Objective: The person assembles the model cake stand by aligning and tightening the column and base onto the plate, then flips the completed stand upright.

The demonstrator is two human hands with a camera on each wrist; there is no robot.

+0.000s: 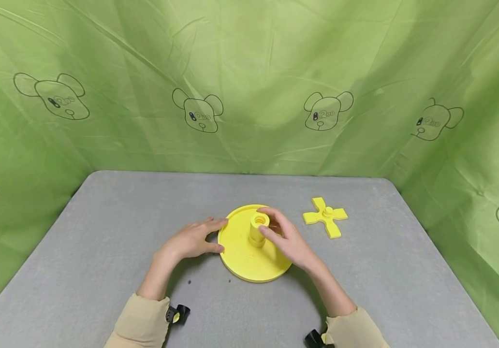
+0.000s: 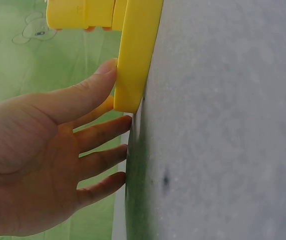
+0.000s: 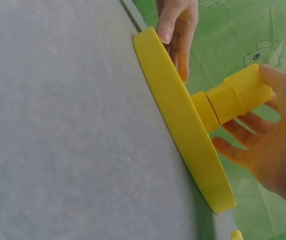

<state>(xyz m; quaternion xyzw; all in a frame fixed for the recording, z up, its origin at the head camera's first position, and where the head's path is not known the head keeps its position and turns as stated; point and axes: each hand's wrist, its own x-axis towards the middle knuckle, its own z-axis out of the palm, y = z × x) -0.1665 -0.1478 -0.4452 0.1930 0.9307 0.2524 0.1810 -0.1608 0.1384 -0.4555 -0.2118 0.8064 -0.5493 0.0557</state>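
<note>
Post (image 1: 256, 236) stands on a disc (image 1: 242, 262), gripped by the curled right hand (image 1: 292, 241); the left hand (image 1: 192, 240), fingers spread, touches the disc's edge. A cross (image 1: 326, 218) lies apart.

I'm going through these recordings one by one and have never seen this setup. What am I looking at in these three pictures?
There is no machine here: a person works with two bare hands. The widest picture is taken from the person's head, looking forward and down. The other two are taken from the left and right wrists, so the grey table appears turned on its side.

On it lie a round yellow disc and, off to the right, a yellow cross with a small peg. A yellow post stands upright on the disc. The right hand holds the post between thumb and fingers; the left hand touches the disc's rim. Green cloth hangs behind.
</note>
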